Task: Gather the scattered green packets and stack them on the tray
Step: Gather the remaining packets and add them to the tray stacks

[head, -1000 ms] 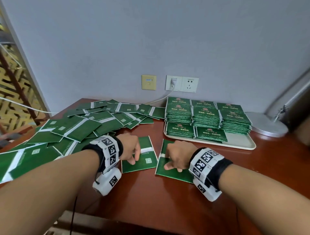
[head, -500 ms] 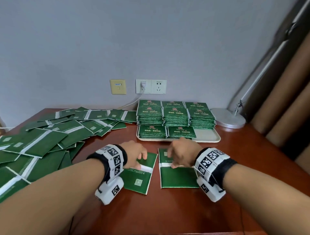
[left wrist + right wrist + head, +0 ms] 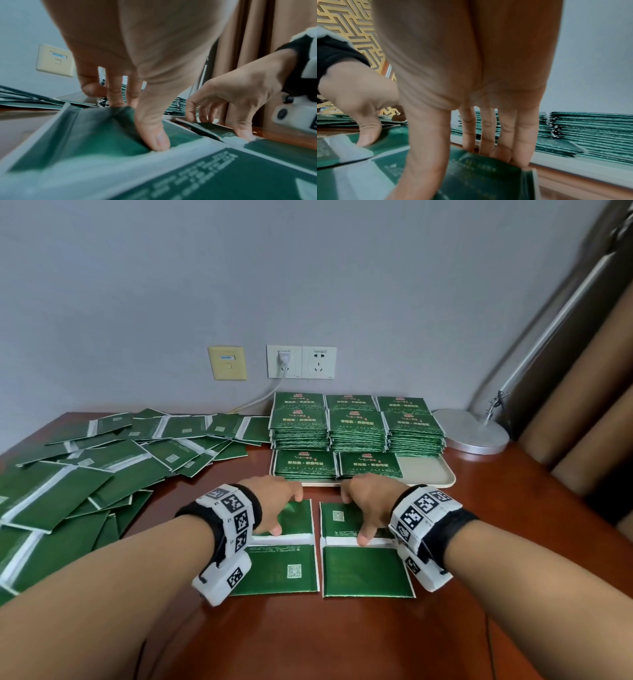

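Two packets lie open side by side on the counter [image 3: 342,638], just in front of the tray [image 3: 428,474]. Left hand [image 3: 274,505] has its thumb planted on the left packet [image 3: 281,563] at the white middle strip, fingers hooked over the far edge, so it's grasping the far flap. Right hand [image 3: 366,505] does the same on the right packet [image 3: 366,566]. Each packet's long axis runs away from the person, toward the tray. My guess: fold each far half back toward the body, then it's a short reach forward onto the stacks [image 3: 356,426]. Big loose pile [image 3: 102,474] sits off to the left, nearer the left hand.
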A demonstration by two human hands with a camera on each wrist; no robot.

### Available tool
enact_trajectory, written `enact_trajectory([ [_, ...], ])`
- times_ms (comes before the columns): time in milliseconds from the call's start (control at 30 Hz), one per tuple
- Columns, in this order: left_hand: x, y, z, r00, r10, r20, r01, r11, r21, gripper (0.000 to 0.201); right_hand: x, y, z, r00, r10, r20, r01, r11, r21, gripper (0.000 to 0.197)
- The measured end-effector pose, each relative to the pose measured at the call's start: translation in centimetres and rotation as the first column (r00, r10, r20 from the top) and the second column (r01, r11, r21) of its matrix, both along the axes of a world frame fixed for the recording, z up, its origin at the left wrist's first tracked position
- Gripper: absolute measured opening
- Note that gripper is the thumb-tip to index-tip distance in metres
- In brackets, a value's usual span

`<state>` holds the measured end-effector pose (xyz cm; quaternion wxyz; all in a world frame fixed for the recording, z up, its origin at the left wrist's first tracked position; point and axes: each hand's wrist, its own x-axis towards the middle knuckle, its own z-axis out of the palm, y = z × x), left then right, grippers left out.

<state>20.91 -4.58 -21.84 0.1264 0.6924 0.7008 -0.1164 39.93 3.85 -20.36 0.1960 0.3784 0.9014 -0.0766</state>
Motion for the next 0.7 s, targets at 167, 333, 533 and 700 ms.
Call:
enact_trajectory([
  [167, 0.5, 0.2, 0.5, 0.994, 0.009, -0.113, -0.014, 0.999, -0.039, 0.073, -0.4, 0.1, 0.0, 0.999, -0.019, 0.038, 0.02, 1.0, -0.013, 0.087],
  [333, 0.4, 0.0, 0.7, 0.993, 0.061, -0.101, -0.062, 0.998, -0.003, 0.077, -0.3, -0.3, 0.2, 1.0, 0.007, -0.018, -0.007, 1.0, 0.004, 0.058],
  [533, 0.3, -1.3, 0.9, 0.99, 0.081, -0.115, -0.061, 0.984, 0.167, 0.058, 1.8, -0.9, -0.5, 0.984, 0.072, -0.161, -0.027, 0.963, 0.269, 0.036],
  [700, 0.5, -2.5, 0.9, 0.994, 0.044, -0.1, -0.015, 0.962, 0.274, 0.017, 2.8, -2.1, 0.1, 0.972, 0.128, -0.194, -0.061, 0.946, 0.319, 0.032],
])
